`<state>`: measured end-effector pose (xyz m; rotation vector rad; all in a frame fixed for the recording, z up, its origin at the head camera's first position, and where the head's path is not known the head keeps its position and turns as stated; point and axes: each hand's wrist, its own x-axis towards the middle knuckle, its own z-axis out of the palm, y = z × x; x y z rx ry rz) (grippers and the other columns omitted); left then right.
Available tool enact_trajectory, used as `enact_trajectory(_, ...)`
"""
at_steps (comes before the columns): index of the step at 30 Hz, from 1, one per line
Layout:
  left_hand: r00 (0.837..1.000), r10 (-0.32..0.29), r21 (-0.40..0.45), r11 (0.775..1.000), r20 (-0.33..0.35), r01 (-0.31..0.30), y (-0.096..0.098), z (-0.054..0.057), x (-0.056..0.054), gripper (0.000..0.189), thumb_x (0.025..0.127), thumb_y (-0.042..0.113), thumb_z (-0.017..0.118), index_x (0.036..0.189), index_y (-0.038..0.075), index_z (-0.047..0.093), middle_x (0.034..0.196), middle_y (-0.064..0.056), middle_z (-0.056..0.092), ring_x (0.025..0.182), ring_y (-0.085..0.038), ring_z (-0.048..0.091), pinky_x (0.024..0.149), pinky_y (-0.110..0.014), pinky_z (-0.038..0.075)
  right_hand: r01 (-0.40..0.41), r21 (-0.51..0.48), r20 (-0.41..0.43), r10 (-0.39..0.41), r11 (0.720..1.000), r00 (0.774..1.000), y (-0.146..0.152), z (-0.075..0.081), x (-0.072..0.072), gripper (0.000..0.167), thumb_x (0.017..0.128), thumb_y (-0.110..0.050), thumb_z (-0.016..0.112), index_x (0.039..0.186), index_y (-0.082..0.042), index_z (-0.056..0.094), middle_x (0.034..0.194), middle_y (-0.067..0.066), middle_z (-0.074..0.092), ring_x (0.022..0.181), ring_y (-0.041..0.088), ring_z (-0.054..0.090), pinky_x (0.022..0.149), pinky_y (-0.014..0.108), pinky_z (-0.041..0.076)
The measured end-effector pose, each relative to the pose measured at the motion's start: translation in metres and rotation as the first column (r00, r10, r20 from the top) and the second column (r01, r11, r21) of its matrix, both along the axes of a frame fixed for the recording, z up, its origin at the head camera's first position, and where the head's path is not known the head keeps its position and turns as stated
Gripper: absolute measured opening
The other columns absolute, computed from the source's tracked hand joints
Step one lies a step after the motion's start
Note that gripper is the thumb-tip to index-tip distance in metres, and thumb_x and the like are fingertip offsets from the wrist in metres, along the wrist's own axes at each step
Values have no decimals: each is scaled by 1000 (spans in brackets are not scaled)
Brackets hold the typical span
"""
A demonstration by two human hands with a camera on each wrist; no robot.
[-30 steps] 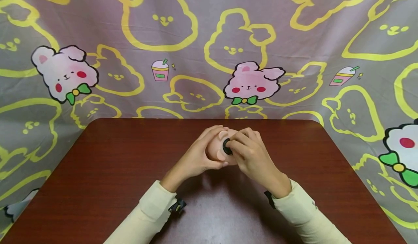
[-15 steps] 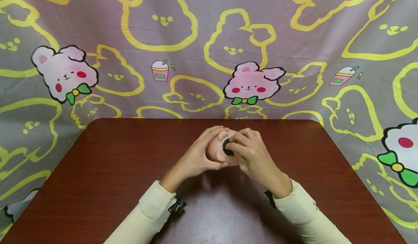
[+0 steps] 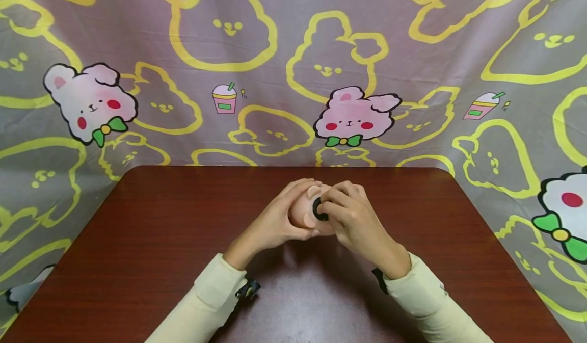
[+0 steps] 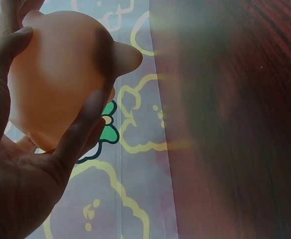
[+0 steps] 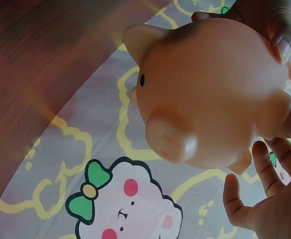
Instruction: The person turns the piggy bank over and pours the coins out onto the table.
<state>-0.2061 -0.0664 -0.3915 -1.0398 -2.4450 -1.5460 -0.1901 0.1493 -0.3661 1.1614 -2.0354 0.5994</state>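
A pink piggy bank (image 3: 300, 211) is held up over the far part of the table, its underside with the stubby feet facing the person. My left hand (image 3: 270, 220) grips its body from the left, fingers on one side and thumb on the other. A round black stopper (image 3: 316, 209) sits in the belly. The curled fingertips of my right hand (image 3: 355, 218) pinch at the stopper and partly hide it. The right wrist view shows the snout (image 5: 168, 139) and one ear of the piggy bank. In the left wrist view, its smooth body (image 4: 61, 64) lies against the left hand.
The dark red-brown wooden table (image 3: 160, 231) reaches back to a patterned curtain (image 3: 275, 37) with rabbit drawings, which also hangs at both sides. Black wrist-worn gear (image 3: 249, 288) shows at the left sleeve cuff.
Both hands and the piggy bank stay nearly in place. The piggy bank and its stopper have shifted very slightly toward the person, with the right fingertips still at the stopper.
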Motion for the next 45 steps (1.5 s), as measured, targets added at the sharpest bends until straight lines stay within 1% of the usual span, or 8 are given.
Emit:
enact_trajectory(8,1000,-3,-3,1000,-13,3,0,1,0,93,74,16,96,155,18,49,159,-3,45,143,-20,47,116,-38,44,1,1,-2,-1,1000,1000,1,0,0,22,79,13,75,85,-8,73,96,0,71,97,22,58,79,49,44)
enact_trajectory(11,1000,-2,-8,1000,-5,2,0,1,0,94,74,16,96,155,19,49,160,-6,44,144,-21,46,116,-39,44,1,9,-1,-1,1000,1000,1,0,0,22,80,12,75,86,-9,72,96,-1,71,97,22,58,79,49,44)
enact_trajectory(16,1000,1,-15,1000,7,-1,0,1,0,94,74,15,95,156,19,48,161,-5,43,145,-20,45,117,-41,43,8,26,-6,-7,1000,1000,2,0,0,20,81,10,76,87,-8,71,96,-1,70,97,22,58,79,49,45)
enact_trajectory(18,1000,3,-18,1000,3,-3,0,0,0,94,74,16,95,156,19,48,160,-3,43,145,-20,45,117,-41,43,11,33,-10,-11,999,1000,2,0,0,20,81,10,76,87,-8,70,96,0,70,97,22,59,79,49,44)
enact_trajectory(24,1000,3,-29,1000,1,-3,1,-2,0,94,75,16,95,156,19,48,161,-8,43,145,-23,46,116,-43,44,12,46,-24,-11,999,1000,3,-1,0,19,82,9,76,86,-9,70,96,0,70,97,23,59,79,49,44)
enact_trajectory(34,1000,0,-27,1000,-4,0,0,-2,0,93,75,17,96,155,20,48,160,-4,43,145,-22,45,116,-42,44,7,54,-17,-6,999,1000,4,0,1,20,83,10,74,87,-9,70,96,-1,69,98,22,59,81,50,45)
enact_trajectory(41,1000,0,-22,1000,8,0,1,-3,0,93,75,16,96,155,20,48,160,-3,43,144,-21,46,115,-42,45,10,27,-10,-10,1000,1000,5,2,3,20,83,11,75,89,-8,70,97,0,70,96,21,59,80,49,44)
enact_trajectory(45,1000,-6,-18,1000,11,6,2,-5,0,93,75,16,95,155,21,48,160,-3,43,143,-21,47,114,-41,46,23,-1,-3,-23,1000,1000,6,4,5,20,82,10,77,90,-7,71,98,2,70,96,22,58,79,47,44)
